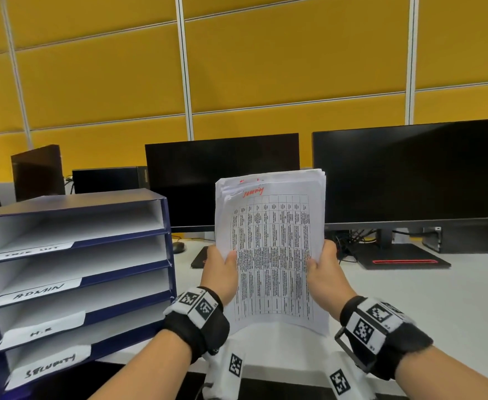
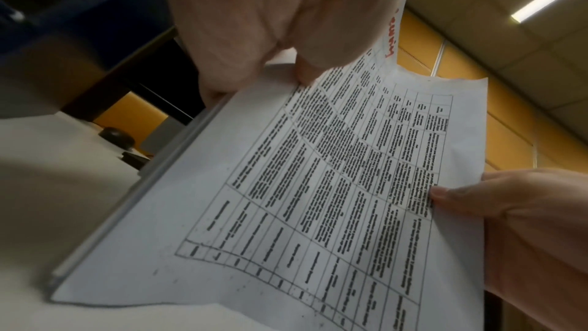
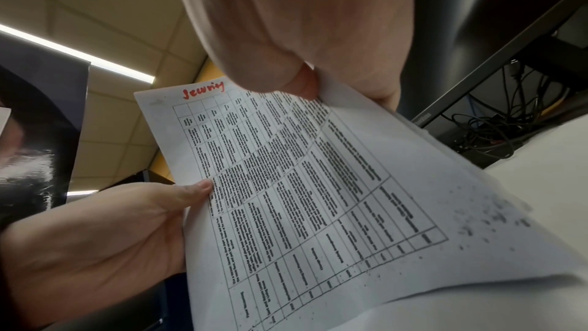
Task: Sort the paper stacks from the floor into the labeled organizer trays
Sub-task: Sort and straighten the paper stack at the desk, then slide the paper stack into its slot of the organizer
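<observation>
Far to the left of the fingers stands a dark blue organizer with four white trays (image 1: 75, 272) on the white desk (image 1: 439, 298). Paper labels stick out of the tray fronts: the top one is too faint to read, then come "ADMIN", "H.R" and, at the bottom, a scrawled word that looks like "Security". The organizer's left side is cut off by the picture edge. The left hand (image 1: 219, 269) grips the left edge of a thick stack of white printed paper sheets (image 1: 274, 249), with the thumb (image 2: 305, 69) on the front page and the other fingers hidden behind the stack. The stack is held upright in the air above the desk, between the two hands. Its front page has a black table of tiny words, too blurry to read, and a red handwritten word at the top. The right hand (image 1: 323, 267) grips the right edge the same way, thumb (image 3: 299, 84) in front, other fingers hidden behind. Past the fingers stand two black computer screens (image 1: 401, 171), both dark, partly hidden by the paper, with a yellow panel wall (image 1: 294, 64) behind them.
</observation>
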### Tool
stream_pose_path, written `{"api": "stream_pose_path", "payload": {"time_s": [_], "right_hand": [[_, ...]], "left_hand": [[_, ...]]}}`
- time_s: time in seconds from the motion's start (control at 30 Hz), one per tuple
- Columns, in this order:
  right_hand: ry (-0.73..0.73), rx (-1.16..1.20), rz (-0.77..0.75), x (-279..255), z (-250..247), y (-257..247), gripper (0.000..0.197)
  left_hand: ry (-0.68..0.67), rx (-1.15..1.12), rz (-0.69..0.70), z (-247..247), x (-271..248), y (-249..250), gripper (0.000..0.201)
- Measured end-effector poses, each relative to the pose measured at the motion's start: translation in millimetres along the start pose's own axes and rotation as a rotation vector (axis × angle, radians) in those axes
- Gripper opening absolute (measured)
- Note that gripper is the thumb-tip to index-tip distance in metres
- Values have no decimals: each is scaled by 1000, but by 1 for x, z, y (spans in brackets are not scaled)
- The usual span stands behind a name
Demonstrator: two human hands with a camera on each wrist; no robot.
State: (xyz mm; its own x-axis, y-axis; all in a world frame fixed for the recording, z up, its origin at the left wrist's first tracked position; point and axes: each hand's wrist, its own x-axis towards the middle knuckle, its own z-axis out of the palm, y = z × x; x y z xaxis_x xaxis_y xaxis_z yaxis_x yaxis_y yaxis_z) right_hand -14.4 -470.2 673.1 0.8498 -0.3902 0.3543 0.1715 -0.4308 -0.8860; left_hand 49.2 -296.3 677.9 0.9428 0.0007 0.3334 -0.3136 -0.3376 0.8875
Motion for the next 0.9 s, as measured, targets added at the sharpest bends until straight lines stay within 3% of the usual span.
{"api": "stream_pose_path", "payload": {"time_s": [0.27, 0.33, 0.53, 0.73, 0.9], "right_hand": [[-18, -3, 49, -17, 5, -20, 35], [-72, 13, 39, -26, 12, -32, 43], [-266, 74, 10, -57, 55, -62, 29], [-474, 98, 41, -95, 122, -56, 33], [-583, -2, 81, -124, 158, -49, 31]], "left_hand": [[62, 116, 1, -31, -23, -2, 27], [81, 138, -10, -52, -32, -1, 29], [157, 229, -102, -134, -65, -14, 31], [206, 302, -257, -203, -110, -53, 33], [235, 329, -355, -231, -138, -82, 29]]}}
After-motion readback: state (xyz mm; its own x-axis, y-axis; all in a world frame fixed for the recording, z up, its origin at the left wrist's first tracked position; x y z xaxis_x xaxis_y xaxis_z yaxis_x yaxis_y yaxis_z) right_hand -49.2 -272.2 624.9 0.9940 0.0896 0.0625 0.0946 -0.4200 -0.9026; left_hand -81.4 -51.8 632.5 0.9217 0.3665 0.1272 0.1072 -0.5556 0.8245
